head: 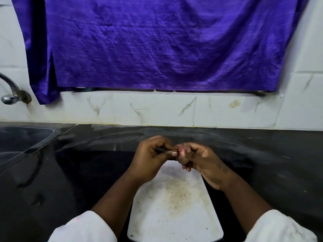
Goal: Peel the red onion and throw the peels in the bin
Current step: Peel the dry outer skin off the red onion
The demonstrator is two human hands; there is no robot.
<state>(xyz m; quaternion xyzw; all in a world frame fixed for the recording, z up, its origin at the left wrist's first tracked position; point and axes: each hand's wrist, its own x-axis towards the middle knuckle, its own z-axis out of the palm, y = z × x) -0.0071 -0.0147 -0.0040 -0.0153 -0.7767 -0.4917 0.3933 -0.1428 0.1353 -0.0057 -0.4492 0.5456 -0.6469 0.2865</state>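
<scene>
Peeling under way, stage uncertain: the red onion is held in the air over the far end of the white cutting board, which lies on the dark counter. Pale pink surface shows on the bulb, but blur hides how much skin is left. No loose peels and no bin are in view, so disposal appears not yet done. The right hand has its grip clamped round the onion. The left hand has its grip closed on a thin dark object, either knife or peel, with fingertips pinching at the onion's end.
</scene>
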